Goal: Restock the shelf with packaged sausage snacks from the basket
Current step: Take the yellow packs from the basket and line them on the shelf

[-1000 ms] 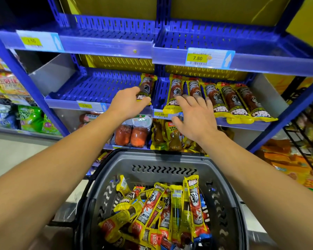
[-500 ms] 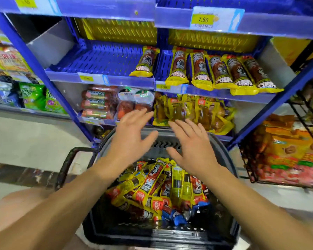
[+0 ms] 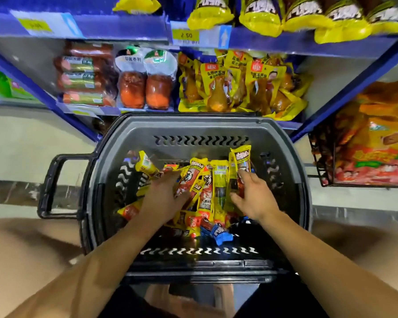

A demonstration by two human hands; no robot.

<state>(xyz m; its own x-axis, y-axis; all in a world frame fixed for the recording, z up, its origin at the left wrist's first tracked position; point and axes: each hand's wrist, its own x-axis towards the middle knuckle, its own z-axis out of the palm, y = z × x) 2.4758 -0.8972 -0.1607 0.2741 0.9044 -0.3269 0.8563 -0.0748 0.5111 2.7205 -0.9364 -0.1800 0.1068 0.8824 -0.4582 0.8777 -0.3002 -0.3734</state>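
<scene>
Right hand (image 3: pixel 254 195) is gripping one yellow sausage snack packet (image 3: pixel 240 167), fingers and thumb curled around its lower half while its top end is standing upright above the pile. Left hand (image 3: pixel 164 198) is lying palm-down with fingers spread and relaxed, pressing on the heap of sausage snack packets (image 3: pixel 201 191) and grasping none of them. Both hands are reaching inside the dark grey shopping basket (image 3: pixel 200 129), where the yellow-and-red packets are lying jumbled across the bottom, with a blue wrapper (image 3: pixel 221 232) showing at the near edge of the pile. A black handle (image 3: pixel 52 187) is projecting from the basket's left side. Behind the basket, the blue shelf (image 3: pixel 124 26) is carrying a row of matching yellow sausage packets (image 3: pixel 260 19) overhanging its front lip, beside a price label (image 3: pixel 199 35). On the tier below, red sausages (image 3: pixel 85 76), two vacuum-packed meat pouches (image 3: pixel 145 81) and yellow drumstick packs (image 3: pixel 239 88) are sitting side by side.
</scene>
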